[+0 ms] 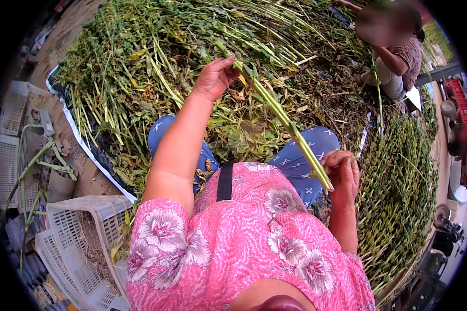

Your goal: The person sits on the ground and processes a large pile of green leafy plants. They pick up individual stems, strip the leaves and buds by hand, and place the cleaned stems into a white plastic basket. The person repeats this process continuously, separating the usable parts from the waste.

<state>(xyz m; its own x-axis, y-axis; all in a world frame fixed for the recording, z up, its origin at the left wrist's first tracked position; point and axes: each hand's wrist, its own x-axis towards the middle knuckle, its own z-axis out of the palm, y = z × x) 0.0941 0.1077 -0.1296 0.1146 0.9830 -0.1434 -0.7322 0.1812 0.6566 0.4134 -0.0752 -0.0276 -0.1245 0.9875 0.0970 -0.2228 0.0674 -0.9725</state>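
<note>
A thick green plant stalk (282, 114), with a few small pods or leaves along it, slants across in front of me from upper left to lower right. My left hand (218, 76) grips its upper part, fingers curled around it. Beside the cut lower end is my right hand (342, 171), its fingers bent together; whether they pinch anything I cannot tell. Loose leaves (237, 136) lie heaped between my knees. Long cut stalks with leaves (101, 89) are piled ahead and to the left, and a dense spread of green stalks with pods (397, 182) lies to the right.
White plastic crates (97, 200) stand at the lower left, one holding dry plant matter. A dark sheet with a white edge (76, 132) lies under the pile. Another person (404, 58) sits at the upper right near an upright stalk. Vehicles, one with a red frame (461, 101), are at the far right.
</note>
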